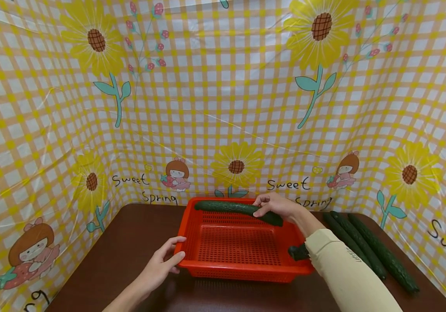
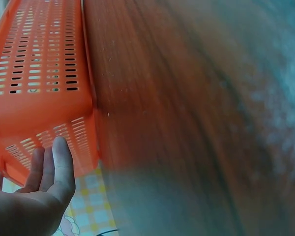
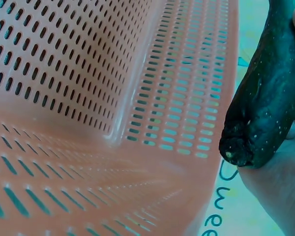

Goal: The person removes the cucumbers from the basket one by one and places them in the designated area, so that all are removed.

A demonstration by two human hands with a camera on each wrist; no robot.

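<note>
My right hand [image 1: 277,206] grips a long dark green cucumber [image 1: 223,207] near its right end. The cucumber lies crosswise over the back part of a red plastic basket [image 1: 246,265], its far end by the back left corner. In the right wrist view the near end of the cucumber [image 3: 265,98] shows close up beside the perforated basket wall [image 3: 187,98]. My left hand [image 1: 162,258] holds the basket at its left front rim. From the left wrist view, its fingers [image 2: 61,157] lie against the basket's outer side wall.
Three more cucumbers [image 1: 382,251] lie side by side on the brown table [image 1: 137,225] at the right, partly behind the sleeve [image 1: 343,268]. A dark rounded object [image 1: 297,252] juts out beside the sleeve at the basket's right side. A checked, flowered cloth [image 1: 207,108] surrounds the table.
</note>
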